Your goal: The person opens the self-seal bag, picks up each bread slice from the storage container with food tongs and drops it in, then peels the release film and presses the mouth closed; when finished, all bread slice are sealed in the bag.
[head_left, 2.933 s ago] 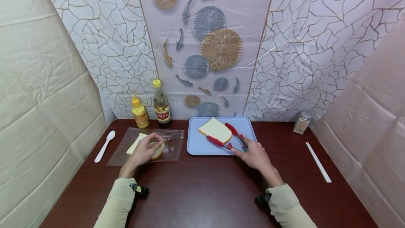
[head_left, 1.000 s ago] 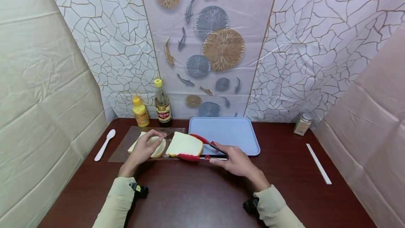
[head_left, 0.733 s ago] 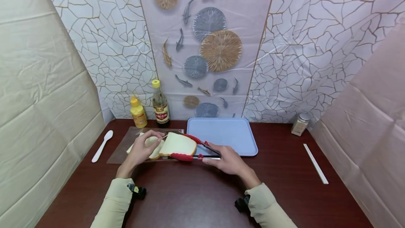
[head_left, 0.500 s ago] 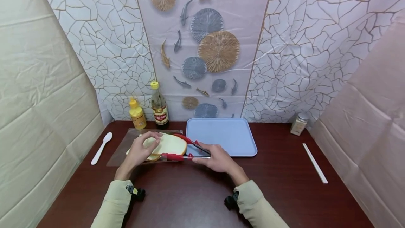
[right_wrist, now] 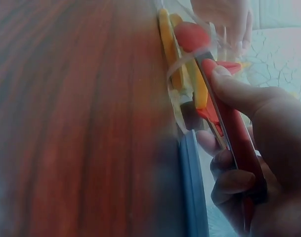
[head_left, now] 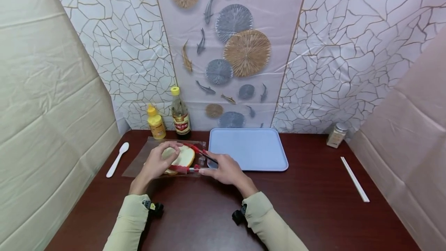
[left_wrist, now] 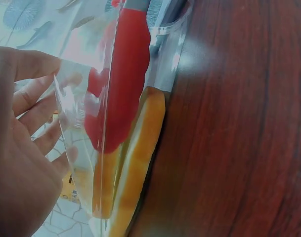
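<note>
While head view has left hand [head_left: 156,162] pinching the clear bag [head_left: 136,164], right hand [head_left: 227,170] gripping red tongs [head_left: 194,149], bread slice [head_left: 185,157] between tips, left wrist view shows slice behind clear film, right wrist view, hand curled round tongs.

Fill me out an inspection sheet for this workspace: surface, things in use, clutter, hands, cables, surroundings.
Surface: dark reddish-brown table, glossy.
Job's things: tongs grip a bread slice in the clear bag; another slice lies inside; blue tray beside it.
Clutter: spoon, yellow bottle, sauce bottle, small jar, chopsticks.
Hands: left hand pinches the bag's edge; right hand holds the tongs.
Cables: nothing seen.
Surroundings: patterned wall behind, plain beige panels at the sides.
</note>
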Demonstrator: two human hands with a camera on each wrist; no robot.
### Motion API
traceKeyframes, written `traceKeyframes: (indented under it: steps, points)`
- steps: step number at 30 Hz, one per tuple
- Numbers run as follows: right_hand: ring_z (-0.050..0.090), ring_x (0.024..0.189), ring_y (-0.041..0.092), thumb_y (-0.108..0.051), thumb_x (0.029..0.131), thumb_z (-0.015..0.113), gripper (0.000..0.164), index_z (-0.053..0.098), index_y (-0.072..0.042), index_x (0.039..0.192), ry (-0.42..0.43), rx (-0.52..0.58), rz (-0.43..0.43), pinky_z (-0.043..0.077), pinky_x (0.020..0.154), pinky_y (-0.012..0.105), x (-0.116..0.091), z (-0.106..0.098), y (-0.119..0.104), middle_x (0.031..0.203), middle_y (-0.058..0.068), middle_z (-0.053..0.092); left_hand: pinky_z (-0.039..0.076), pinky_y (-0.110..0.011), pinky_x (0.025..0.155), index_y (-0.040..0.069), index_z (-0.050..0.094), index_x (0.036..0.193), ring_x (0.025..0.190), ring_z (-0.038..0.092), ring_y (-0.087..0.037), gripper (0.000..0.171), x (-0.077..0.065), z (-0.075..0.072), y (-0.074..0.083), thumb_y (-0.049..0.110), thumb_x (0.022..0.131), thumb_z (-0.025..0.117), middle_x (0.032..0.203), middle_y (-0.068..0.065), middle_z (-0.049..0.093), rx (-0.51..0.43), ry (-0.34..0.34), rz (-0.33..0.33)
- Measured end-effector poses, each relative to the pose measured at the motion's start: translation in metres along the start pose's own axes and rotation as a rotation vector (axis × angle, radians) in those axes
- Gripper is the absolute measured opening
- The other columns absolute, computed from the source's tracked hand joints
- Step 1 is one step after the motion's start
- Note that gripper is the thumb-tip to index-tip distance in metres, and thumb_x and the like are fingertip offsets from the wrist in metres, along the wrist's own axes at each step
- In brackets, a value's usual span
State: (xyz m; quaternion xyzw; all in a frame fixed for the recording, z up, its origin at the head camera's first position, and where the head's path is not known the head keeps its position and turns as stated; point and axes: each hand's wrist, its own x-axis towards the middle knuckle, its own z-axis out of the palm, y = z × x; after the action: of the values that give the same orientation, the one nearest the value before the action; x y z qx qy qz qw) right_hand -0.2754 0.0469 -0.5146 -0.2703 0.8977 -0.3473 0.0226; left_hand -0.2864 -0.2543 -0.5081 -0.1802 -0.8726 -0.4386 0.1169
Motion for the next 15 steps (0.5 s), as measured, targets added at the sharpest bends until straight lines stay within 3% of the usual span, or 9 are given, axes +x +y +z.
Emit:
traceKeyframes:
  steps: [7, 15]
  points:
    - [0.065, 0.139, 0.027, -0.06, 0.097, 0.077, 0.082, 0.053, -0.014, 0.16, 0.013, -0.035, 0.02, 0.058, 0.109, 0.046, 0.01, 0.008, -0.013, 0.155, 0.012, 0.063, 0.039, -0.062, 0.121, 0.022, 0.071, 0.106, 0.138, 0.062, -0.032, 0.007, 0.001, -0.002, 0.002, 0.029, 0.105, 0.074, 0.133, -0.005, 0.076, 0.009, 0.012, -0.01]
    - [0.07, 0.13, 0.029, -0.062, 0.097, 0.075, 0.084, 0.052, -0.013, 0.161, 0.037, -0.006, 0.063, 0.061, 0.101, 0.046, 0.016, 0.022, -0.03, 0.148, 0.017, 0.068, 0.042, -0.061, 0.121, 0.021, 0.073, 0.107, 0.134, 0.066, -0.03, 0.007, 0.002, -0.003, 0.002, 0.028, 0.105, 0.074, 0.131, -0.006, 0.077, 0.0, 0.014, -0.002]
